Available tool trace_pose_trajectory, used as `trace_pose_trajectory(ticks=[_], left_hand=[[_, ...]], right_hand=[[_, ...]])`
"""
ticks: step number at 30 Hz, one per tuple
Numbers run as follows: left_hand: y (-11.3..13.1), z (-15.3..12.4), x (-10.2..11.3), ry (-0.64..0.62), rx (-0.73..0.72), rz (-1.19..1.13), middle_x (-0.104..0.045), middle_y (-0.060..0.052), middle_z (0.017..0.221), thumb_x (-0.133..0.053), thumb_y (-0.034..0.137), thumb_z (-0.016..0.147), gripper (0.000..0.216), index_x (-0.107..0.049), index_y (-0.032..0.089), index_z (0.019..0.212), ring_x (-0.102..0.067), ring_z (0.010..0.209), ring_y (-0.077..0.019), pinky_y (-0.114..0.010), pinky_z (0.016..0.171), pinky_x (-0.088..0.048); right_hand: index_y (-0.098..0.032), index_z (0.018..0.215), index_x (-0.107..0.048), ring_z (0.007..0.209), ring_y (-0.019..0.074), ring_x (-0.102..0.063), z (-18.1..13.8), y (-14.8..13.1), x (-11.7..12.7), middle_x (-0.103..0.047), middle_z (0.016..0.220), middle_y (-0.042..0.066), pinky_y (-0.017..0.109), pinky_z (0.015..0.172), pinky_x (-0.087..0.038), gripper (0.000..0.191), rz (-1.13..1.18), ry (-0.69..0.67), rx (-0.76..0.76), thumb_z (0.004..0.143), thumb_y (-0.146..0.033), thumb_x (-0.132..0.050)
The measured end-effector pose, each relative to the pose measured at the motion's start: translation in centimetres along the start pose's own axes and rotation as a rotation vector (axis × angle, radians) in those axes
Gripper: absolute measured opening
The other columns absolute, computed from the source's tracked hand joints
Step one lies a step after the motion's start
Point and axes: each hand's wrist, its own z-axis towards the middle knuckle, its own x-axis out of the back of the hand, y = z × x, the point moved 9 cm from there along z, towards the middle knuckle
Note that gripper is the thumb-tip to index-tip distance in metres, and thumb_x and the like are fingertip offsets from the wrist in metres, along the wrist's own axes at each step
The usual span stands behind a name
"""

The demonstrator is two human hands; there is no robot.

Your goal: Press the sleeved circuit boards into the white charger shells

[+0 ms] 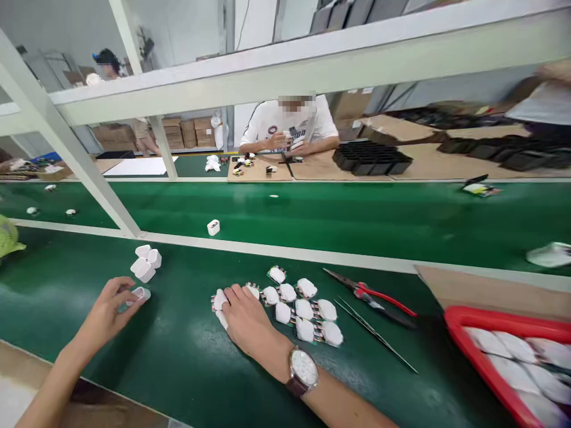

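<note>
My left hand (pixel 109 310) reaches to a small white plastic shell (pixel 140 293) on the green mat, its fingertips closed around it. A cluster of three more white shells (pixel 146 262) lies just beyond. My right hand (pixel 247 318), with a wristwatch (pixel 304 368), lies fingers-down on the left end of a group of several white-capped circuit parts (pixel 303 309), fingers curled on one part (pixel 219 301).
Red-handled cutters (pixel 375 299) and tweezers (pixel 375 334) lie right of the parts. A red tray (pixel 464 333) holds white pieces at the right edge. A green conveyor belt (pixel 357 214) carries a lone white shell (pixel 213 227). A person in a white shirt (pixel 289 128) works opposite.
</note>
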Motion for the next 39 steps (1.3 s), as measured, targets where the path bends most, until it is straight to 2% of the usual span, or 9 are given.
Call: trace_pose_trajectory(ticks=[5, 9, 12, 16, 18, 20, 28, 32, 39], left_hand=[[6.8, 3.2, -4.9, -0.082, -0.157, -0.234, -0.072, -0.010, 0.128, -0.061, 0.027, 0.102, 0.024, -0.057, 0.021, 0.080, -0.075, 0.107, -0.0224, -0.031, 0.086, -0.062], [9.9, 6.6, -10.1, -0.119, -0.212, -0.365, -0.075, -0.009, 0.111, -0.058, 0.023, 0.102, 0.019, -0.056, 0.021, 0.082, -0.074, 0.099, -0.0211, -0.034, 0.085, -0.060], [10.0, 7.5, -12.0, -0.113, -0.183, -0.407, -0.073, -0.008, 0.109, -0.070, 0.034, 0.097, 0.022, -0.057, 0.021, 0.086, -0.073, 0.097, -0.0224, -0.036, 0.083, -0.060], [7.3, 6.6, -12.9, -0.278, -0.010, -0.574, -0.063, -0.014, 0.141, -0.094, 0.046, 0.075, 0.065, -0.060, 0.024, 0.126, -0.071, 0.102, -0.0244, -0.038, 0.085, -0.062], [6.3, 5.8, -13.3, -0.375, 0.051, -0.659, -0.055, -0.016, 0.155, -0.092, 0.042, 0.078, 0.088, -0.046, 0.029, 0.153, -0.070, 0.107, -0.0251, -0.042, 0.090, -0.062], [6.1, 5.4, -13.8, -0.435, 0.062, -0.695, -0.055, -0.015, 0.157, -0.084, 0.037, 0.088, 0.092, -0.032, 0.033, 0.164, -0.070, 0.106, -0.0237, -0.044, 0.095, -0.061], [11.1, 4.1, -15.0, -0.338, -0.113, -0.640, -0.069, -0.007, 0.138, -0.074, 0.030, 0.098, 0.073, -0.038, 0.036, 0.161, -0.068, 0.115, -0.0235, -0.042, 0.102, -0.059], [12.8, 3.8, -14.4, -0.323, -0.216, -0.643, -0.067, -0.009, 0.141, -0.067, 0.027, 0.103, 0.076, -0.025, 0.036, 0.166, -0.061, 0.131, -0.0248, -0.045, 0.108, -0.057], [13.0, 3.7, -14.6, -0.369, -0.226, -0.627, -0.066, -0.010, 0.141, -0.066, 0.028, 0.105, 0.075, -0.024, 0.035, 0.167, -0.059, 0.134, -0.0248, -0.045, 0.108, -0.058]], right_hand=[[-0.010, 0.102, -0.075, 0.128, 0.0363, -0.054, -1.4, -1.9, -0.6, -0.063, 0.136, 0.024, 0.046, 0.106, -0.047, 0.016, -0.130, 0.054, 0.051, 0.086, -0.013, -0.074], [-0.006, 0.111, -0.071, 0.115, 0.0358, -0.059, -2.0, -2.1, 0.5, -0.067, 0.124, 0.024, 0.048, 0.100, -0.052, 0.025, -0.120, 0.092, 0.049, 0.087, -0.012, -0.071], [-0.008, 0.114, -0.067, 0.105, 0.0331, -0.061, -3.2, -1.3, 1.5, -0.068, 0.112, 0.019, 0.049, 0.097, -0.056, 0.029, -0.007, 0.102, 0.005, 0.086, -0.014, -0.071], [-0.015, 0.115, -0.064, 0.112, 0.0311, -0.060, -4.9, -0.3, 2.2, -0.065, 0.125, 0.016, 0.048, 0.099, -0.058, 0.025, 0.163, 0.162, -0.019, 0.091, -0.009, -0.064], [-0.018, 0.115, -0.062, 0.115, 0.0307, -0.060, -5.1, -0.1, 2.5, -0.064, 0.127, 0.015, 0.050, 0.101, -0.059, 0.025, 0.229, 0.209, -0.015, 0.094, -0.006, -0.059], [-0.018, 0.118, -0.060, 0.112, 0.0298, -0.061, -5.0, 0.1, 3.0, -0.065, 0.123, 0.014, 0.050, 0.099, -0.060, 0.026, 0.282, 0.255, -0.008, 0.096, -0.006, -0.056], [-0.019, 0.138, -0.051, 0.112, 0.0301, -0.062, -5.7, 2.1, 7.0, -0.065, 0.123, 0.015, 0.052, 0.093, -0.060, 0.044, 0.378, 0.552, -0.089, 0.097, -0.006, -0.060], [-0.017, 0.137, -0.053, 0.112, 0.0307, -0.061, -6.0, 2.1, 6.8, -0.064, 0.125, 0.016, 0.052, 0.094, -0.060, 0.045, 0.354, 0.523, -0.086, 0.095, -0.005, -0.061], [-0.015, 0.127, -0.057, 0.113, 0.0314, -0.060, -6.0, 1.9, 6.7, -0.064, 0.124, 0.016, 0.052, 0.096, -0.060, 0.033, 0.325, 0.476, -0.055, 0.096, -0.003, -0.059]])
